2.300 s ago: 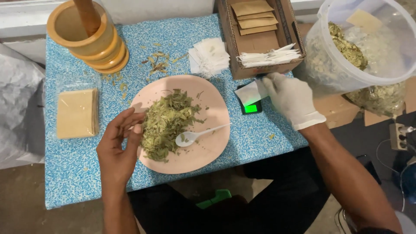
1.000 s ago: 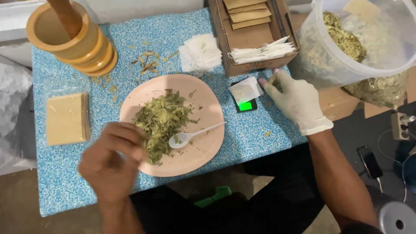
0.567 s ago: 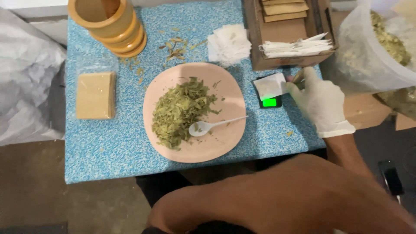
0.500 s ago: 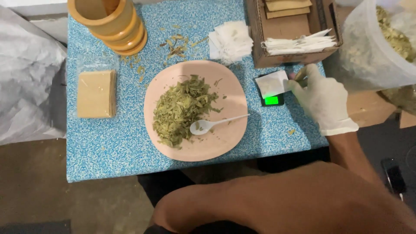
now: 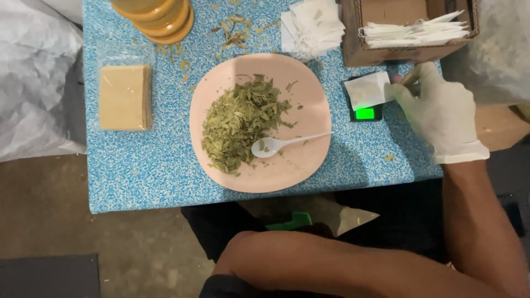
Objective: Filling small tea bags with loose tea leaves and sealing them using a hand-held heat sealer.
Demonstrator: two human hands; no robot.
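Observation:
My right hand, in a white glove, pinches the right edge of a white paper sachet lying on a small black scale with a green lit display. Left of it a pink plate holds a heap of dried green leaves and a white plastic spoon. My left hand is out of frame; only its bare forearm crosses the bottom of the view, below the table's edge.
On the blue speckled table are a tan stack of square sheets, stacked wooden bowls, loose white sachets and a cardboard box holding more sachets. A clear bag lies at the left, a translucent tub at the right.
My left hand has left the plate's edge and swung down out of view, leaving only the forearm. The view has moved closer. My right hand stays at the scale.

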